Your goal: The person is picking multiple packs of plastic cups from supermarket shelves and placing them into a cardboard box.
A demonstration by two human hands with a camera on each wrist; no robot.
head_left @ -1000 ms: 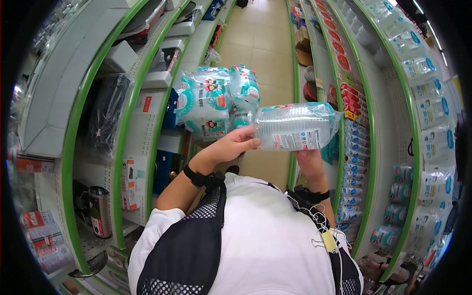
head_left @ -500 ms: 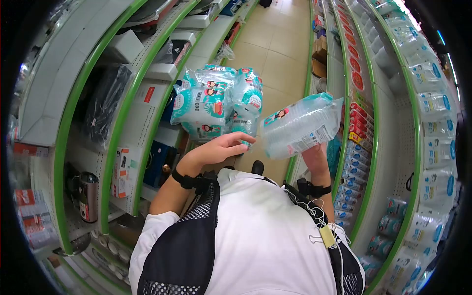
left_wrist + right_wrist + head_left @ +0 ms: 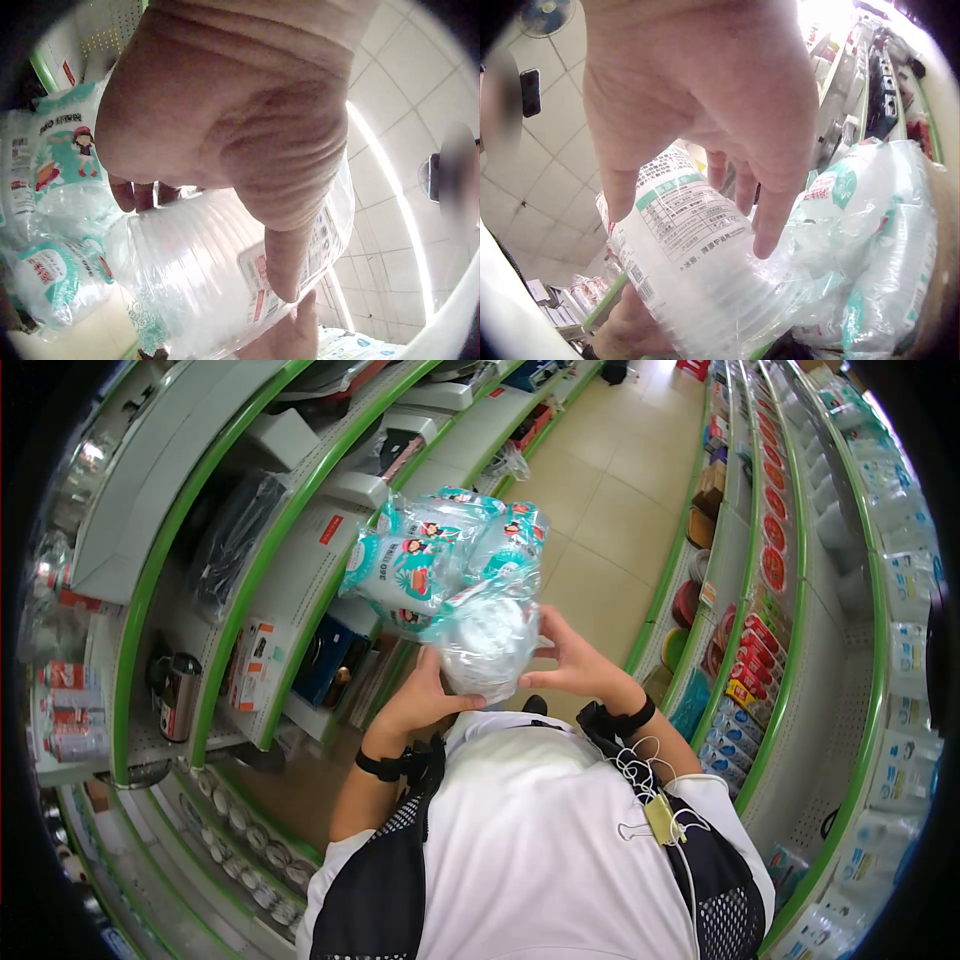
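Note:
A bagged stack of clear plastic bowls [image 3: 488, 650] is held upright-ish between both hands in front of the chest. On its left side is the left hand [image 3: 425, 695]; in the left wrist view this hand [image 3: 240, 112] has its thumb across the printed label and its fingers curved behind. The right hand [image 3: 575, 665] is at the other side, and in the right wrist view its thumb and bent fingers [image 3: 763, 244] lie around the labelled stack [image 3: 705, 247]. Just beyond, a bundle of similar teal-printed packs [image 3: 405, 570] touches or overlaps the stack; what supports it is hidden.
Green-edged shelves [image 3: 340, 565] with boxes and a steel flask [image 3: 180, 695] line the left. Along the right, shelves carry rolls, red packets [image 3: 755, 650] and bagged cups [image 3: 908, 650]. Tiled floor [image 3: 590, 510] runs between them.
The bowl stack has moved left and turned end-on towards the camera, beside the bundle. The left hand has come onto it, and the right hand has shifted from beneath to its right side.

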